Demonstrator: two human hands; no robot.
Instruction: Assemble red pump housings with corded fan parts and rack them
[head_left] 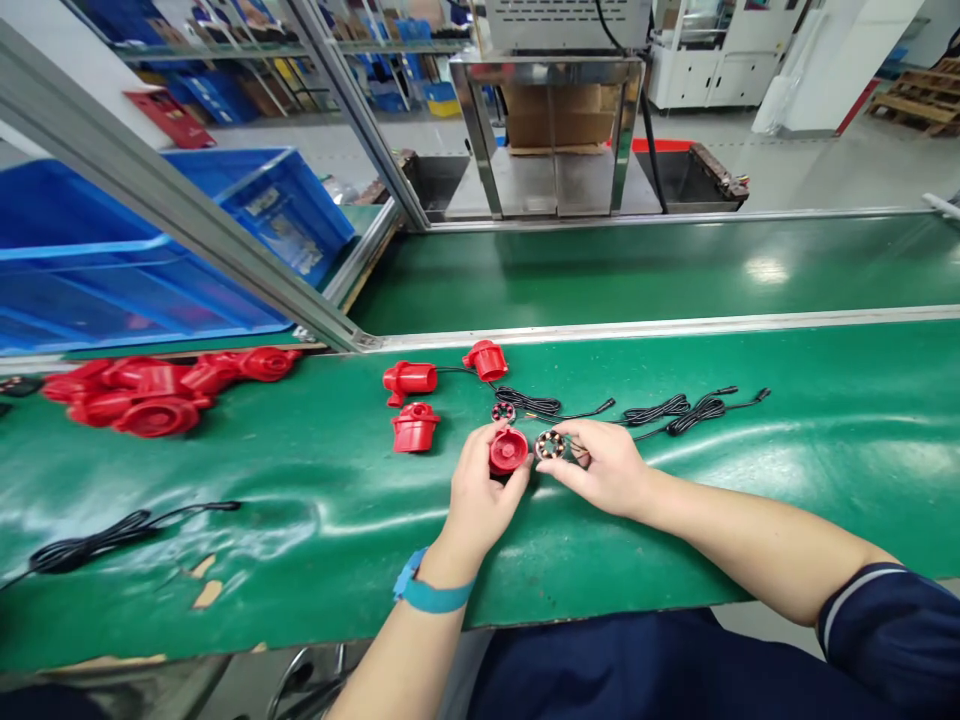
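My left hand point(480, 488) is closed around a red plastic housing point(508, 450), its open round side facing me, just above the green bench point(300, 540). My right hand point(604, 462) pinches a small round motor part point(550, 445) with copper windings right beside the housing's rim. A second round motor part point(503, 411) lies on the bench behind them, with a black wire running from it.
Three red housings point(414, 426) lie behind my left hand. A heap of red housings point(161, 392) sits far left. Coiled black cables point(679, 409) lie to the right, another cable point(90, 548) at front left. Blue bins point(112, 260) stand behind a metal frame.
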